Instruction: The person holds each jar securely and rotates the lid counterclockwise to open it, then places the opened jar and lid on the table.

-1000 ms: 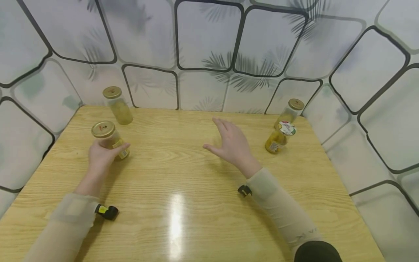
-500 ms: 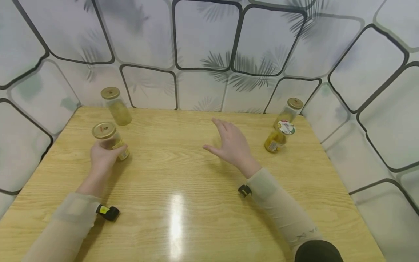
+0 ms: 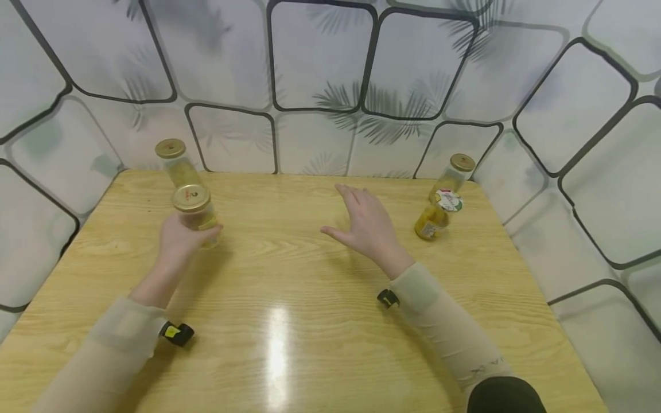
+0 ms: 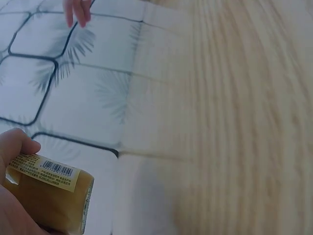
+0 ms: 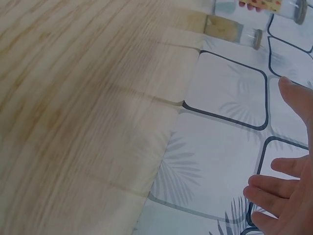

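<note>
My left hand (image 3: 177, 240) grips a glass jar (image 3: 193, 207) with a gold lid, thumb and fingers round its sides. In the left wrist view, the jar (image 4: 51, 203) shows a yellow label with a barcode and yellowish-brown contents. It appears raised off the wooden table (image 3: 310, 344), with a shadow below it to the right. My right hand (image 3: 368, 226) hovers over the middle of the table, fingers extended and thumb spread apart, holding nothing. Just behind the held jar stands another gold-lidded jar (image 3: 181, 169) with pale yellow contents.
At the back right stand a gold-lidded jar (image 3: 448, 179) and, in front of it, a shorter jar (image 3: 432, 222) of yellow contents with a white patterned lid. A patterned wall covering (image 3: 320, 57) rises along the table's back and sides.
My left hand has carried the jar to the right and slightly away from me, and it now overlaps the jar behind in the head view. My right hand holds nearly still.
</note>
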Demonstrator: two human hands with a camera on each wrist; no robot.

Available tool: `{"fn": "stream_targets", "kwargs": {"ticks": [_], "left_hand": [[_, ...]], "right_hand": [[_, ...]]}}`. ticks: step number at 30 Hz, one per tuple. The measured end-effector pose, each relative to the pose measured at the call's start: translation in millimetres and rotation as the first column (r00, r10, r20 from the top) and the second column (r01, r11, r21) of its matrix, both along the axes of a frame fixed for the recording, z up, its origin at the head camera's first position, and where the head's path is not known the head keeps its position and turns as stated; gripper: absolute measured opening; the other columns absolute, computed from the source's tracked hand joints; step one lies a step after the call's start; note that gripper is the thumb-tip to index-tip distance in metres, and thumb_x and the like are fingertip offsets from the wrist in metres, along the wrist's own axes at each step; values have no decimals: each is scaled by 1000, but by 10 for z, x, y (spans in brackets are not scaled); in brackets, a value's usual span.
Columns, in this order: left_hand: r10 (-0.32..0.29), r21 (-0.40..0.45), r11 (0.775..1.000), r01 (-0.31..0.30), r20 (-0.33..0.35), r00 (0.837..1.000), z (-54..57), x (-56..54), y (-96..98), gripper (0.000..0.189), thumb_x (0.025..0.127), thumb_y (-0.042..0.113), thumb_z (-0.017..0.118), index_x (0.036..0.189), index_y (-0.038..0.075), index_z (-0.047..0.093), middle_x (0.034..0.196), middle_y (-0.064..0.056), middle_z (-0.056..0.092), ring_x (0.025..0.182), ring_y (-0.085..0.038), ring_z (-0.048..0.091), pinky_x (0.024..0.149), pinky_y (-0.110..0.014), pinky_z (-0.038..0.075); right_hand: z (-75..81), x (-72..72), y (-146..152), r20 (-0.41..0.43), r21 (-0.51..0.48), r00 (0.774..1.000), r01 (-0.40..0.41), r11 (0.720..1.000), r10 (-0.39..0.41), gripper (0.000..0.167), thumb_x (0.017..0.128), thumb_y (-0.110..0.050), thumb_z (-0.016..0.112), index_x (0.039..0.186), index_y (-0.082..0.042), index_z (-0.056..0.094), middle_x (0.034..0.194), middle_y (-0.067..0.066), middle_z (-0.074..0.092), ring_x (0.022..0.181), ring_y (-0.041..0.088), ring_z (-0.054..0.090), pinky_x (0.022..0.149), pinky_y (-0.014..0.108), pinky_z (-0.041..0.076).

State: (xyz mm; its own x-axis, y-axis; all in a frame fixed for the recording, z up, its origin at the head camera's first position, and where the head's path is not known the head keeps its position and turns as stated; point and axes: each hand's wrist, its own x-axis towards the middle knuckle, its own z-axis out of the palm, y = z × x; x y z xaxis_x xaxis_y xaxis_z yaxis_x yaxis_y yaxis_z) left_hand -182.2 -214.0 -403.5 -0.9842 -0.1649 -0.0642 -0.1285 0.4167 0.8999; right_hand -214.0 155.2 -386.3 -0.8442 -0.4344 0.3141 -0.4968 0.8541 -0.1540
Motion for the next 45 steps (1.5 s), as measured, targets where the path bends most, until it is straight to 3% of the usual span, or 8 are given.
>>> {"fn": "stream_targets", "kwargs": {"ticks": [6,10,13,24,31,45], "left_hand": [[-80,-11,997,80,-52,995,153,9,136,70,89,8,81,149,-7,48,155,-30,53,146,-46,49,124,-61,38],[-128,-39,991,126,-43,991,249,-13,235,72,88,9,83,149,-6,49,156,-30,52,147,-47,47,123,-63,38],[-161,-34,986,161,-15,987,288,-21,324,71,89,11,82,149,-6,49,157,-29,51,148,-46,46,123,-62,38],[-251,-75,965,250,-1,968,297,-81,687,70,88,16,83,146,-7,52,150,-30,58,139,-46,55,115,-60,47],[-305,-27,952,305,-11,952,306,-138,927,71,85,13,85,146,-6,52,150,-28,58,139,-44,56,116,-58,47],[-409,-51,913,406,-82,909,373,-257,1340,67,82,10,88,143,1,59,145,-23,64,135,-42,60,114,-57,50]], "right_hand": [[61,0,-12,-47,-2,999,-25,1000,25,100,90,-61,76,160,1,39,149,22,60,135,40,59,125,53,40],[185,-4,-42,-70,27,997,-24,999,26,101,90,-63,75,160,1,38,148,22,60,132,40,60,117,53,47],[312,1,-62,-62,27,998,-17,999,19,102,91,-62,76,161,1,37,151,22,58,136,41,58,120,53,45],[725,32,-36,-165,-50,985,-60,997,51,100,89,-57,81,160,1,39,154,22,56,138,41,56,122,54,42],[881,96,-16,-234,-88,970,-84,993,61,98,88,-56,82,158,1,43,154,21,57,139,39,56,121,52,44],[1119,303,-161,-323,-90,939,-154,984,117,98,86,-58,83,157,-1,46,157,19,55,144,38,53,126,49,39]]}}
